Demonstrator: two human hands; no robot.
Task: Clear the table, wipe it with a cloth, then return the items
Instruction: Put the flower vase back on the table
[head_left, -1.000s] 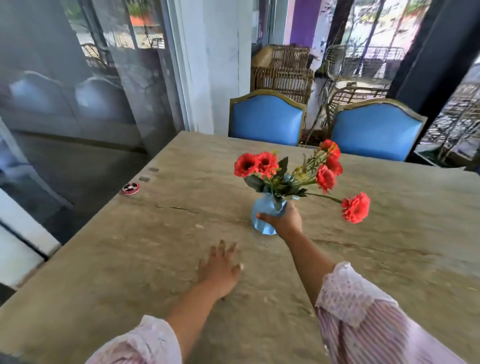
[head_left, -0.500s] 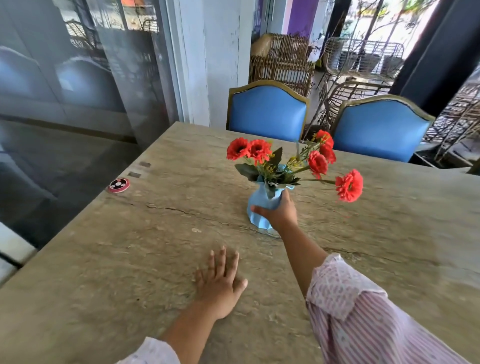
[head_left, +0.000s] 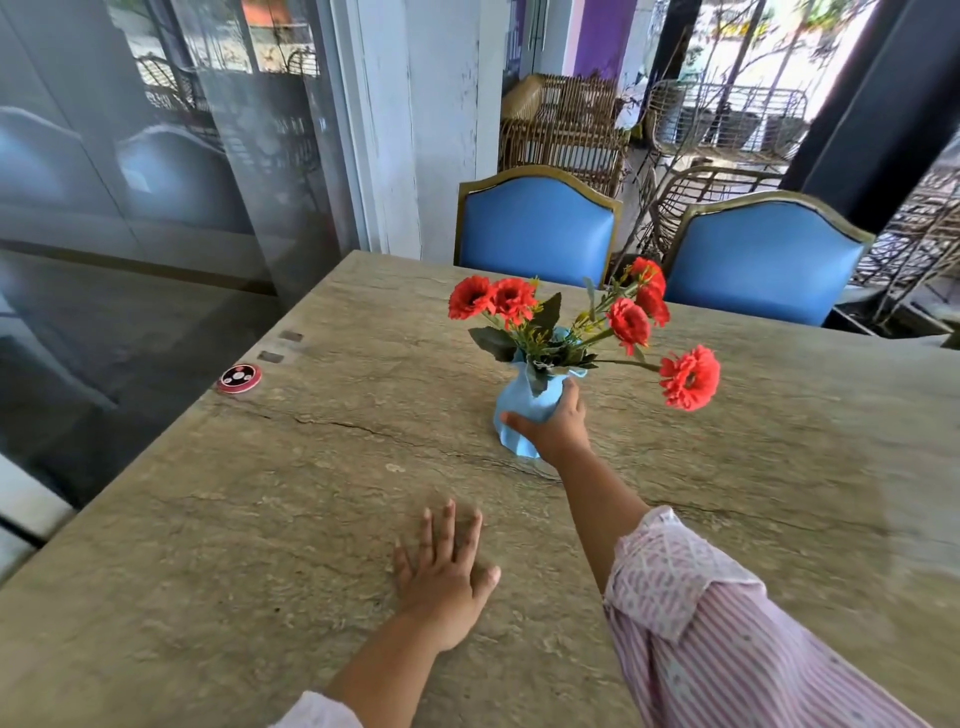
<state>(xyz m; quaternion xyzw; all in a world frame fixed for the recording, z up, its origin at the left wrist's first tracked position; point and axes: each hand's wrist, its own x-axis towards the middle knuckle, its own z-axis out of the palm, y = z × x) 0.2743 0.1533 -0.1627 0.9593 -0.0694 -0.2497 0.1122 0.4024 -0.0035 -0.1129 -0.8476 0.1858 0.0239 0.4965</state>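
Note:
A small blue vase (head_left: 519, 400) with red flowers (head_left: 628, 322) stands near the middle of the stone table (head_left: 260, 519). My right hand (head_left: 553, 428) grips the vase around its body, thumb on the near left side. My left hand (head_left: 447, 571) lies flat on the tabletop closer to me, fingers straight and spread, holding nothing. No cloth is in view.
A round red and black call button (head_left: 239, 378) sits at the table's left edge, with two small dark plates (head_left: 280, 347) beyond it. Two blue chairs (head_left: 535, 228) stand at the far side. A glass wall runs along the left.
The vase has shifted slightly away from me in my right hand and now rests on the table. My left hand has flattened onto the tabletop.

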